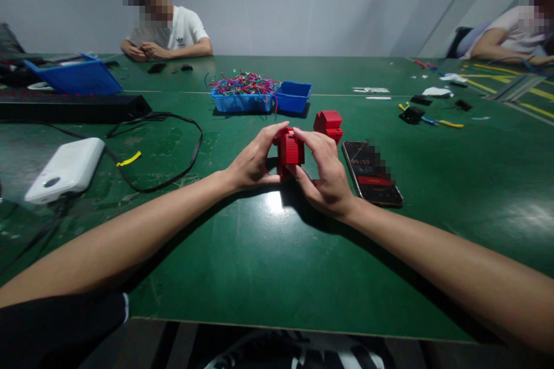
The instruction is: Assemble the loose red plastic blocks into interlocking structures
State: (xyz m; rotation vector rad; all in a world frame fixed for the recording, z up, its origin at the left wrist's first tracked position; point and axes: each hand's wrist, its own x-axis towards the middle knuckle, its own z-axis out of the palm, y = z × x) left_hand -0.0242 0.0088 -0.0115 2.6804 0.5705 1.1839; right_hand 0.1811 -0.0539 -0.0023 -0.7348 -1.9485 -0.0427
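Note:
Between both hands, near the middle of the green table (pixel 242 259), stands a small red box-shaped plastic piece (pixel 291 147) with a slot near its top. My left hand (pixel 258 157) closes on its left side, fingers at the top and thumb low. My right hand (pixel 322 170) grips the right side, with fingertips at the top edge and the thumb near the lower front. Just behind my right hand sits a second red plastic piece (pixel 329 124), partly hidden by that hand. A phone (pixel 372 173) showing a timer lies to the right of my right hand.
A blue bin of tangled wires (pixel 242 102) and another blue bin (pixel 294 96) stand farther back. At left are a white device (pixel 67 168), a black cable (pixel 201 138) and a black bar (pixel 78 108). Pliers (pixel 433 121) lie at right. Two people sit across the table.

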